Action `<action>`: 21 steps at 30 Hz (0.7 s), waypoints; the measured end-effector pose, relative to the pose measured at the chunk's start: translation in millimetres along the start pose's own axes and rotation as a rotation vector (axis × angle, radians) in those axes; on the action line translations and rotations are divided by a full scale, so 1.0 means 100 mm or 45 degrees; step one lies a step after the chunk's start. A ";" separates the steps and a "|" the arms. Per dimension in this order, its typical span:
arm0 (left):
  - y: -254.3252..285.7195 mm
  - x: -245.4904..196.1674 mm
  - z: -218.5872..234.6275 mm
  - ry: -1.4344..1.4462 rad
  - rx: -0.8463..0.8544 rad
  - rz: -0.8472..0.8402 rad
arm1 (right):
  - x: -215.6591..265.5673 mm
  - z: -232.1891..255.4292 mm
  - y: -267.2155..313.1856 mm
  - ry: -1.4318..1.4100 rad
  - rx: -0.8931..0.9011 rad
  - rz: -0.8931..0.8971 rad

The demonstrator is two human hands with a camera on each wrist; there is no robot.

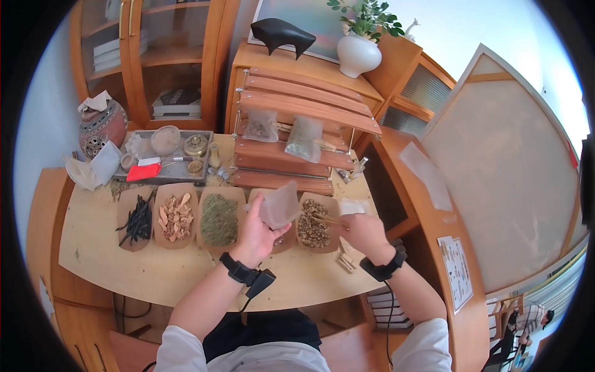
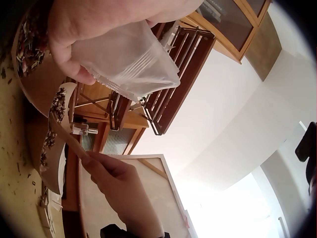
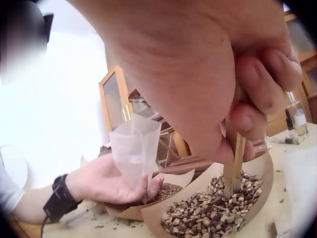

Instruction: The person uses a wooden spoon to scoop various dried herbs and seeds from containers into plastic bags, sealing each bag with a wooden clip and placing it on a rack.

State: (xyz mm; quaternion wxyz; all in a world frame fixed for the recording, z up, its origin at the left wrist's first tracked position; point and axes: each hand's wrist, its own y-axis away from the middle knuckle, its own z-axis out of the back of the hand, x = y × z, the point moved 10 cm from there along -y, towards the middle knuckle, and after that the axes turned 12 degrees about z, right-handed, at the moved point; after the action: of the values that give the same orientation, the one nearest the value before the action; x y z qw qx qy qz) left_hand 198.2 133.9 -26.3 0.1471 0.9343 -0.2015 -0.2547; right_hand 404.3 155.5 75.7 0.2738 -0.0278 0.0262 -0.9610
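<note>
Right hand [image 1: 364,235] curls around downward-pointing wooden tongs [image 3: 233,171].

The slatted rack [image 1: 334,118] is reddish brown. In front of it, on a pale yellow tabletop [image 1: 186,279], are tan paper trays [image 3: 265,176], black strips [image 1: 137,222], orange-tan pieces [image 1: 175,217], dull green herb [image 1: 219,220], brown-and-cream speckled chips [image 3: 213,203], a translucent whitish pouch [image 1: 280,204] and light-brown tongs [image 3: 233,171]. Left of the rack, a packet [image 1: 144,172] is bright red, a reddish jar [image 1: 105,127] dark-banded. Behind it, the vase [image 1: 359,56] is white.
</note>
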 end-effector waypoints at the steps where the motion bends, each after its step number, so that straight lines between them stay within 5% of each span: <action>1: -0.02 0.00 0.01 -0.003 -0.001 -0.001 | -0.05 0.07 0.05 -0.021 -0.004 -0.014; 5: 0.00 0.00 0.01 0.010 -0.032 -0.008 | -0.50 0.14 0.17 -0.329 0.021 -0.328; 12: -0.02 0.01 0.01 -0.002 -0.028 0.021 | -0.80 -0.46 0.17 -0.832 0.237 -0.461; 18: 0.02 -0.01 -0.02 -0.027 -0.041 0.005 | -0.44 -0.46 0.03 -0.827 0.143 -0.089; 21: 0.02 0.00 -0.02 -0.027 -0.046 0.002 | -0.23 -0.36 0.06 -0.524 0.025 0.008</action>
State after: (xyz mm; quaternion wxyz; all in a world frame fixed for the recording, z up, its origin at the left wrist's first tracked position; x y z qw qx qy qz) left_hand 198.7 132.5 -23.8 0.1621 0.9286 -0.1990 -0.2681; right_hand 424.6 164.2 38.7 0.2767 -0.2207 -0.0397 -0.9344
